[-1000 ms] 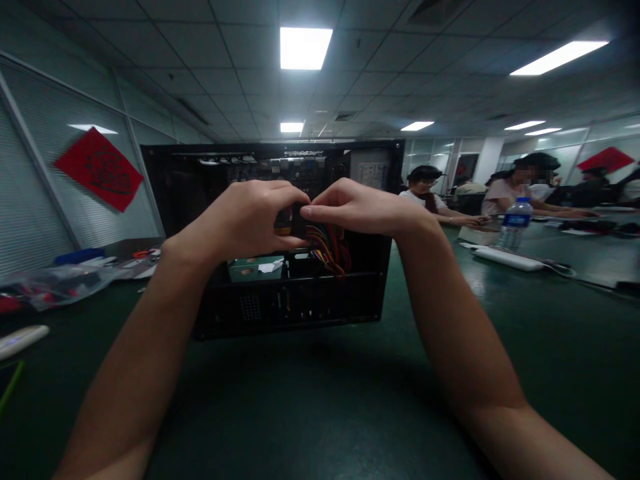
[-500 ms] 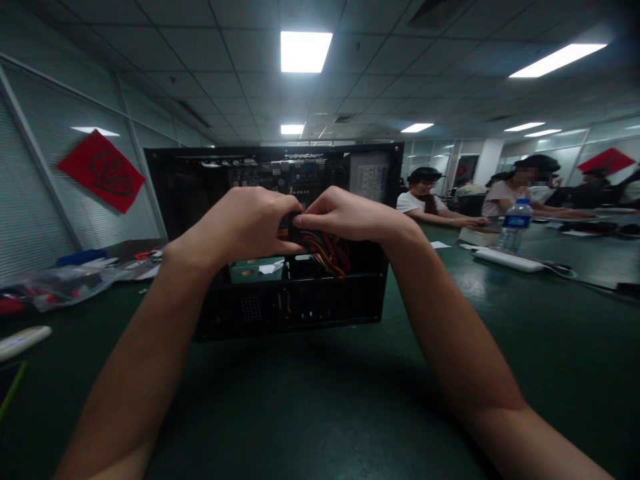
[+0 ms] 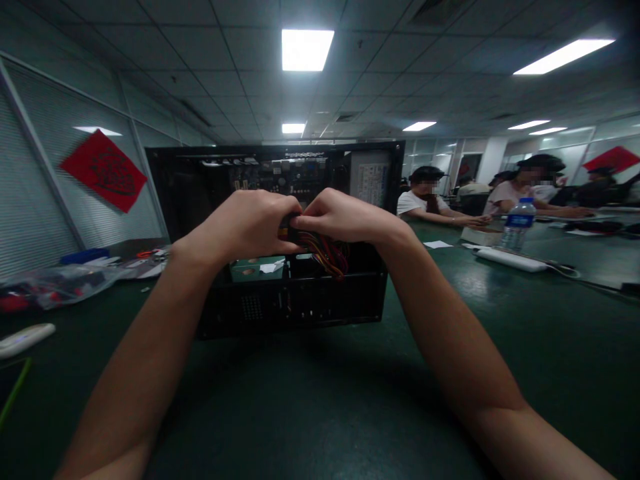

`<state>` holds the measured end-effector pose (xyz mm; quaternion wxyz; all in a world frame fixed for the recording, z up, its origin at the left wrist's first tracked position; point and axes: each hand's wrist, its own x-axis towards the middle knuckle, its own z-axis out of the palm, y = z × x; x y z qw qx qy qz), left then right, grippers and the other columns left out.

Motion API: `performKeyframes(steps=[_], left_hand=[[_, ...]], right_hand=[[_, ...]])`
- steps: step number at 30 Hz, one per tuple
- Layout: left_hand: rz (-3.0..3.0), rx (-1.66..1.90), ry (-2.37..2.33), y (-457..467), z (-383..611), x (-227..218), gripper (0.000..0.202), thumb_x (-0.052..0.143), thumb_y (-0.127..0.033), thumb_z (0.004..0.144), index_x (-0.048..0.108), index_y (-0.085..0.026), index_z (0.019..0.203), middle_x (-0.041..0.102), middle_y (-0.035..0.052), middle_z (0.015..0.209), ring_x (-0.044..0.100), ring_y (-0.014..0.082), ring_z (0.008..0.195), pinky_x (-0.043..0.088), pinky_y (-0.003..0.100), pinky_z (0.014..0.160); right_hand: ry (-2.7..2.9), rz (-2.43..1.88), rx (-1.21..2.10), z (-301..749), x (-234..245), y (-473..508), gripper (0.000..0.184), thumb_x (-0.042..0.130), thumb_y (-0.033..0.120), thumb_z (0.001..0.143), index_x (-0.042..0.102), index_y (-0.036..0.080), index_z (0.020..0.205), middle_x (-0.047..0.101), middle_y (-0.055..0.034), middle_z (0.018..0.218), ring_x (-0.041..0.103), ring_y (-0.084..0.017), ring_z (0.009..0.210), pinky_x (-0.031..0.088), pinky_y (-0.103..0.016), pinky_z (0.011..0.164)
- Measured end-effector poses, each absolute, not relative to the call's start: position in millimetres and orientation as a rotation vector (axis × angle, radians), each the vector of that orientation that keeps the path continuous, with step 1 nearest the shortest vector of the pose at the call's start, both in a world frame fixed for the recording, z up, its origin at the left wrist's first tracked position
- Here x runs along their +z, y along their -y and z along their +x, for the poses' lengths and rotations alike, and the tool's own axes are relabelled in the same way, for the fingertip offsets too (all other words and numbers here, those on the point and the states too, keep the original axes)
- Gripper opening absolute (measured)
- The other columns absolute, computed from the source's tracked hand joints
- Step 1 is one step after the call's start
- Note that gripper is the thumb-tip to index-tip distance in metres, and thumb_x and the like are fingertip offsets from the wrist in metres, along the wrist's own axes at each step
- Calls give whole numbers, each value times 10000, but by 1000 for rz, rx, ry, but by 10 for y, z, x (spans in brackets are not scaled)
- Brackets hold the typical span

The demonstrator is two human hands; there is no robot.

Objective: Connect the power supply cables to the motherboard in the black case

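Observation:
An open black computer case [image 3: 320,298] stands on the green table, its inside facing me. Both my hands meet at its middle, over a bundle of power supply cables [image 3: 327,257] in yellow, red and black. My left hand [image 3: 253,220] is closed around the cables' left end, thumb below and fingers above. From the right, my right hand [image 3: 343,215] pinches the same bundle, its fingertips touching those of the left. Behind the hands show a motherboard [image 3: 280,177] and, at upper right, a silver power supply [image 3: 371,180]. The cable ends are hidden by my fingers.
To the left lie a clear plastic bag [image 3: 65,285], a blue item [image 3: 85,256] and a white device [image 3: 25,340]. On the right are a water bottle [image 3: 519,223], a white power strip [image 3: 510,259] and a small box [image 3: 480,235]. Two people sit beyond, at the table.
My hands have shifted slightly, and the cables between them show a little more at the fingertips. The case stays in place; the view has moved a touch.

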<state>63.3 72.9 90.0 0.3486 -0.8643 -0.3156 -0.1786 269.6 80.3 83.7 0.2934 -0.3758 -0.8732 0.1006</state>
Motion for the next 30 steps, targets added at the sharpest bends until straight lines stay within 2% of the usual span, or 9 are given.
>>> performKeyframes(steps=[9, 13, 17, 19, 22, 26, 30], left_hand=[[-2293, -471, 853, -794, 621, 880, 432, 767, -481, 794, 718, -207, 1124, 776, 69, 1043, 733, 266, 929, 487, 314, 693], [-2381, -535, 812, -804, 612, 881, 446, 781, -463, 795, 714, -197, 1146, 772, 76, 1052, 727, 249, 926, 490, 303, 701], [-2453, -593, 735, -792, 590, 886, 483, 793, -473, 801, 708, -174, 1172, 770, 88, 1034, 721, 227, 888, 497, 297, 708], [-2469, -602, 733, -773, 581, 892, 496, 801, -465, 798, 711, -171, 1187, 772, 89, 1034, 720, 220, 875, 499, 296, 711], [-2488, -617, 746, -760, 550, 908, 505, 797, -468, 802, 717, -165, 1199, 774, 86, 1037, 719, 210, 866, 500, 290, 712], [-2478, -661, 768, -774, 447, 950, 544, 778, -500, 809, 714, -165, 1232, 768, 82, 1065, 714, 211, 902, 510, 296, 747], [-2479, -679, 805, -754, 336, 1015, 552, 753, -532, 822, 706, -179, 1243, 766, 75, 1074, 711, 218, 932, 512, 301, 789]], right_hand=[[2301, -1024, 231, 2632, 798, -864, 377, 625, 343, 954, 630, 125, 647, 494, 6, 550, 398, -80, 522, 253, -250, 474], [2348, -924, 322, 2741, 828, -889, 393, 661, 396, 944, 612, 134, 655, 477, 24, 555, 363, -67, 512, 244, -243, 465], [2406, -755, 299, 2921, 858, -921, 395, 582, 454, 989, 647, 140, 757, 551, 8, 618, 454, -86, 554, 333, -229, 518], [2397, -672, 145, 2971, 842, -950, 311, 569, 402, 993, 686, 137, 878, 633, -19, 723, 540, -110, 633, 400, -235, 584], [2367, -600, -149, 2971, 780, -1022, 216, 637, 303, 939, 695, 145, 1074, 707, -56, 922, 620, -149, 767, 475, -273, 702], [2310, -567, -476, 2882, 676, -1152, 481, 699, 283, 898, 593, 196, 1359, 665, -113, 1251, 641, -238, 1028, 538, -381, 881], [2213, -443, -718, 2783, 594, -1290, 598, 643, 267, 950, 454, 283, 1517, 475, -115, 1520, 492, -303, 1329, 529, -483, 1025]])
